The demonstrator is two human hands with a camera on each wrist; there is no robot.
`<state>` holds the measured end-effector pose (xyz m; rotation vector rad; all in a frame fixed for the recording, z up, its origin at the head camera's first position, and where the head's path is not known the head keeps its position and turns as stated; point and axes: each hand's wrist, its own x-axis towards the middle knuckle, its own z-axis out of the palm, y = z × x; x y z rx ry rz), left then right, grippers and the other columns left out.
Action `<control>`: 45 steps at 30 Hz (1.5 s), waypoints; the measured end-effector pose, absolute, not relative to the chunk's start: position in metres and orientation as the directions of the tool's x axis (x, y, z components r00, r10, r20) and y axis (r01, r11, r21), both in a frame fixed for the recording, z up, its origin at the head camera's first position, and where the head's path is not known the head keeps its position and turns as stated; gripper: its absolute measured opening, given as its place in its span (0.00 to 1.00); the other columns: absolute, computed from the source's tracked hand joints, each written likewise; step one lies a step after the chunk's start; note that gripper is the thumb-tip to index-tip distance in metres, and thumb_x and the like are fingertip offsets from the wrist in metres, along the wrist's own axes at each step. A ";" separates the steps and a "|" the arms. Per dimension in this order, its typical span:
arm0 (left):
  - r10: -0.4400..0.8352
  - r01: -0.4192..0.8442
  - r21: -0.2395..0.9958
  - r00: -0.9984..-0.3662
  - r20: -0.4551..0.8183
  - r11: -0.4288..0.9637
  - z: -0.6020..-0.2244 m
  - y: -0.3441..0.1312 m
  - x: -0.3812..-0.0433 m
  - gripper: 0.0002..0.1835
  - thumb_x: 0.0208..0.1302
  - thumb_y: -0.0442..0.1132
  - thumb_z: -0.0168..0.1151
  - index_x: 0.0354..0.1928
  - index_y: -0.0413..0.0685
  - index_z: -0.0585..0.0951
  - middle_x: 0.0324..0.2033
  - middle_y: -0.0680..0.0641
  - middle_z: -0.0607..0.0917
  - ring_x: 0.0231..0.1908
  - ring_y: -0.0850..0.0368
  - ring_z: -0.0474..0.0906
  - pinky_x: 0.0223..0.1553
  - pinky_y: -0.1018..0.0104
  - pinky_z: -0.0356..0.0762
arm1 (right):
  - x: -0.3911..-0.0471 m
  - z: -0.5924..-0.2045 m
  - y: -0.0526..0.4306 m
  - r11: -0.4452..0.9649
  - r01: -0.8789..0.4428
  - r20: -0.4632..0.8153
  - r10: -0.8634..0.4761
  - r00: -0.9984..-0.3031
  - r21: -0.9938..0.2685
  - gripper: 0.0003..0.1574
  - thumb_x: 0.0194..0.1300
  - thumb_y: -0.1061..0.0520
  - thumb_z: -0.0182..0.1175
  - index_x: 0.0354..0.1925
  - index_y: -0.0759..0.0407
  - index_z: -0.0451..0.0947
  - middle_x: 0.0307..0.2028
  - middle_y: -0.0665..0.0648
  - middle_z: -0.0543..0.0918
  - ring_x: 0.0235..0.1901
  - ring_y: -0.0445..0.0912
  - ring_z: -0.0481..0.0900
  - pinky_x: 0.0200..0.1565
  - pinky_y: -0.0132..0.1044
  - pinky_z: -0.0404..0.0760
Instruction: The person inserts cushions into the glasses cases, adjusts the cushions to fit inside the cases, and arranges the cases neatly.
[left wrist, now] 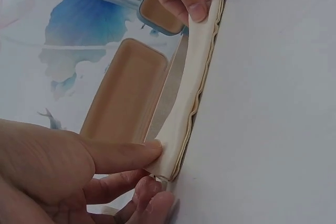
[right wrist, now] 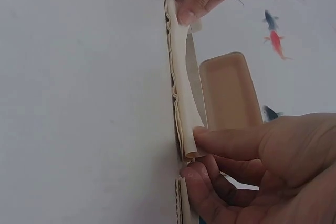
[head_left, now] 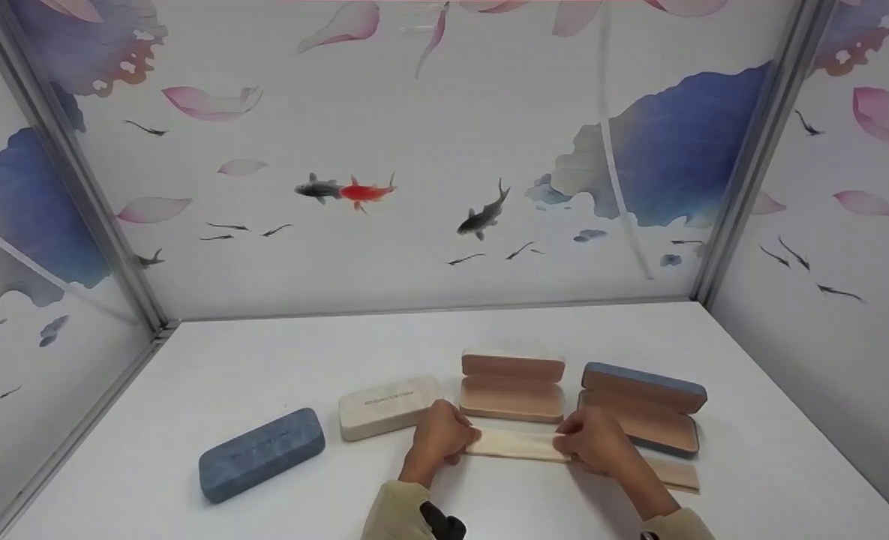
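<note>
A folded cream cloth (head_left: 515, 444) is stretched flat between my two hands, just in front of an open cream glasses case (head_left: 513, 396). My left hand (head_left: 442, 433) pinches its left end between thumb and fingers. At the other end my right hand (head_left: 593, 441) pinches it the same way. Layered folds show along the cloth's near edge in both wrist views. A second folded cloth (head_left: 677, 475) lies on the table, partly hidden behind my right forearm. Behind my right hand stands an open blue glasses case (head_left: 643, 409), its inside tan and partly covered by that hand.
To the left lie a closed cream glasses case (head_left: 388, 407), close to my left hand, and a closed blue glasses case (head_left: 262, 454). The white table (head_left: 301, 360) is bounded by printed panels (head_left: 429, 247) at the back and both sides.
</note>
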<state>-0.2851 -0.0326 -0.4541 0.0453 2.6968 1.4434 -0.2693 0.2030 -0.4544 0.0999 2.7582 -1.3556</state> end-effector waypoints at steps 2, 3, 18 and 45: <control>0.071 -0.027 0.834 -0.994 -0.079 0.551 -0.451 -0.033 -0.286 0.10 0.57 0.30 0.70 0.23 0.44 0.77 0.13 0.55 0.72 0.12 0.64 0.66 0.14 0.74 0.66 | -0.270 -0.455 0.203 0.593 0.091 -0.093 0.027 -0.995 -0.800 0.04 0.58 0.67 0.68 0.34 0.67 0.85 0.24 0.54 0.82 0.24 0.44 0.75 0.25 0.34 0.74; 0.080 -0.029 0.836 -0.993 -0.087 0.548 -0.450 -0.034 -0.287 0.11 0.57 0.30 0.70 0.22 0.44 0.77 0.13 0.55 0.72 0.12 0.64 0.67 0.15 0.74 0.67 | -0.270 -0.455 0.204 0.590 0.089 -0.092 0.025 -0.995 -0.803 0.03 0.58 0.67 0.69 0.33 0.66 0.85 0.24 0.54 0.82 0.24 0.44 0.74 0.25 0.33 0.73; 0.148 -0.060 0.936 -0.982 -0.118 0.347 -0.447 -0.042 -0.297 0.09 0.59 0.28 0.66 0.42 0.32 0.82 0.27 0.44 0.85 0.24 0.58 0.82 0.31 0.60 0.87 | -0.276 -0.456 0.208 0.460 0.142 -0.143 0.034 -0.989 -0.876 0.07 0.64 0.63 0.65 0.38 0.68 0.82 0.27 0.55 0.78 0.24 0.44 0.72 0.25 0.34 0.72; 0.059 -0.102 0.984 -0.992 -0.111 0.146 -0.443 -0.049 -0.301 0.14 0.59 0.25 0.66 0.48 0.27 0.81 0.39 0.37 0.87 0.34 0.54 0.87 0.36 0.62 0.87 | -0.280 -0.453 0.203 0.263 0.171 -0.150 0.098 -0.984 -0.949 0.17 0.64 0.63 0.66 0.50 0.69 0.78 0.39 0.59 0.83 0.35 0.46 0.83 0.41 0.41 0.87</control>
